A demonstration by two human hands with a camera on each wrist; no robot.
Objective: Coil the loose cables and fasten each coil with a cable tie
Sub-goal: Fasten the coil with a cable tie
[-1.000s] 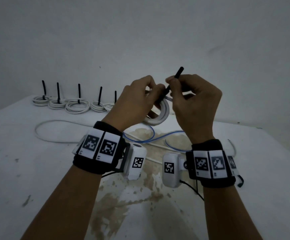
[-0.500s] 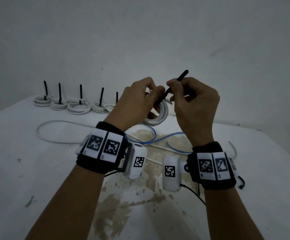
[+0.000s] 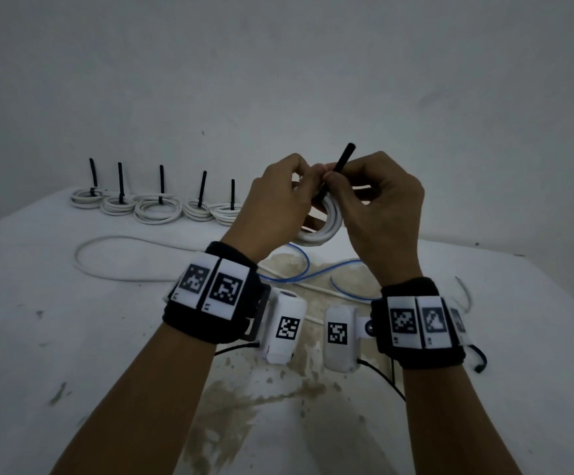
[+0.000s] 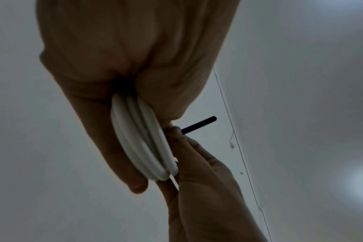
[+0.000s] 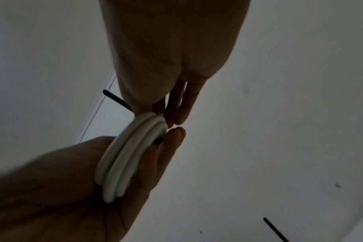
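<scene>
the left hand [image 3: 271, 204] grips the white cable coil [image 3: 326, 224] above the tabletop [image 3: 38, 303]; the right hand [image 3: 378, 207] pinches the black cable tie [image 3: 342, 159] just beside it. versus half a second ago, the tie stands steeper. no containers.

left hand [image 4: 135, 65] gripping white coil [image 4: 143, 142], black tie [image 4: 199, 124]

A bare, dim workroom: plain grey wall [image 3: 278, 63], a stained white table [image 3: 38, 337], tied cable coils [image 3: 157, 209] lined along its far edge.
</scene>
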